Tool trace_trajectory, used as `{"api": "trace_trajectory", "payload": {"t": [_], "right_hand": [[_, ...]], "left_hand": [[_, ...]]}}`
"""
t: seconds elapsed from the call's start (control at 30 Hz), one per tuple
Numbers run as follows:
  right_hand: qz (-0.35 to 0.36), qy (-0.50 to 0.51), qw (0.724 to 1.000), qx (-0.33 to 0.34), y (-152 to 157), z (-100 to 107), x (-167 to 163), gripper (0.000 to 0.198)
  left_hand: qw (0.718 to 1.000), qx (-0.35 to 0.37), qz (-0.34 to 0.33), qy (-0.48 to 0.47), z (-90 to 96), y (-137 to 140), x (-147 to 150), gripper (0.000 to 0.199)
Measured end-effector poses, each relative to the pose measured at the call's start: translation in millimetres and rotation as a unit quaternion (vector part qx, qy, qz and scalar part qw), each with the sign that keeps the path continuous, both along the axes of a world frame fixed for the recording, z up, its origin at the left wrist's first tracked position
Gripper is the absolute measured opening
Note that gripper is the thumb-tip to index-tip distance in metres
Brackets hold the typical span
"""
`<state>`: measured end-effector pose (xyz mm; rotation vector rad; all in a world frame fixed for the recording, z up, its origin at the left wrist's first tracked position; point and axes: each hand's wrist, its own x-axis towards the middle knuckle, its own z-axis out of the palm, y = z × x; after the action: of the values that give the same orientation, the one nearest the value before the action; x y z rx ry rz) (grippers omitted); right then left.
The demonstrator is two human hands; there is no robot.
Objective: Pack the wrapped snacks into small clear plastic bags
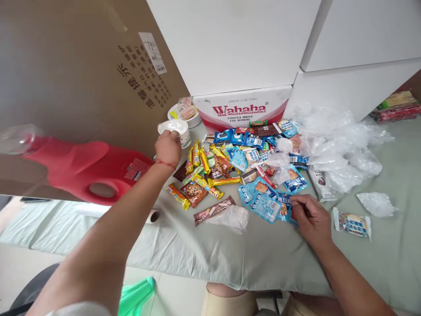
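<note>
My left hand (168, 149) is closed at the near rim of a white paper cup (182, 131); the back of the hand hides most of its fingers. My right hand (312, 221) pinches the right end of a blue snack packet (283, 206). Beside that packet lie several light-blue snack packets (265, 207), overlapping one another. Between my hands spreads a pile of wrapped snacks, with yellow wafer bars (204, 161), brown cookie packets (194, 193) and dark-blue packets (237, 137). A brown chocolate-wafer wrapper (213, 210) lies nearer the front, touching a crumpled clear bag (232, 218).
A white Wahaha carton (243, 107) stands behind the pile. Crumpled clear plastic bags (342, 149) heap up on the right, near a single wrapped biscuit (352, 223). A red jug (88, 169) and a large brown cardboard box (82, 66) stand left. Behind the cup sits another white bowl (195, 120).
</note>
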<state>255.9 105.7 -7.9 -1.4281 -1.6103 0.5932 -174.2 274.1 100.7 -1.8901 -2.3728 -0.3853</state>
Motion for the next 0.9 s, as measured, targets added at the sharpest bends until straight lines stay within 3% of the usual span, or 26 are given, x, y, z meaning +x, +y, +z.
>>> {"api": "trace_trajectory", "payload": {"t": [0.07, 0.1, 0.2, 0.27, 0.33, 0.4, 0.5, 0.57, 0.63, 0.8, 0.9], "right_hand": [[0.002, -0.006, 1.0, 0.027, 0, 3, -2, 0.018], [-0.006, -0.013, 0.999, 0.049, 0, 7, -3, 0.017], [-0.018, -0.038, 0.99, 0.132, -3, 35, -10, 0.015], [0.033, -0.05, 0.979, 0.194, -8, 66, -19, 0.02], [0.145, -0.081, 0.958, 0.232, -12, 99, -30, 0.026], [0.256, -0.159, 0.933, 0.197, -14, 128, -40, 0.028], [0.352, -0.326, 0.877, 0.022, -15, 151, -48, 0.038], [0.388, -0.399, 0.827, -0.081, -19, 150, -48, 0.046], [0.396, -0.43, 0.802, -0.127, -25, 138, -48, 0.046], [0.314, -0.428, 0.837, -0.131, -42, 97, -53, 0.03], [0.264, -0.349, 0.894, -0.101, -49, 104, -37, 0.019]], "left_hand": [[0.996, 0.043, -0.067, 0.044, 8.3, -42, 19, 0.03], [0.986, 0.072, -0.133, 0.069, 12.6, -66, 31, 0.028], [0.917, 0.139, -0.365, 0.076, 23.9, -139, 72, 0.022], [0.878, 0.15, -0.451, 0.057, 29.5, -178, 100, 0.023], [0.857, 0.144, -0.492, 0.042, 32.5, -205, 126, 0.024], [0.843, 0.128, -0.521, 0.027, 31.5, -224, 148, 0.022], [0.822, 0.109, -0.559, -0.006, 20.6, -244, 171, 0.019], [0.809, 0.101, -0.579, -0.024, 9.0, -253, 182, 0.017], [0.799, 0.1, -0.592, -0.038, -2.4, -261, 189, 0.015], [0.798, 0.094, -0.59, -0.076, -14.7, -265, 192, 0.021], [0.813, 0.079, -0.565, -0.12, -15.1, -261, 186, 0.022]]}}
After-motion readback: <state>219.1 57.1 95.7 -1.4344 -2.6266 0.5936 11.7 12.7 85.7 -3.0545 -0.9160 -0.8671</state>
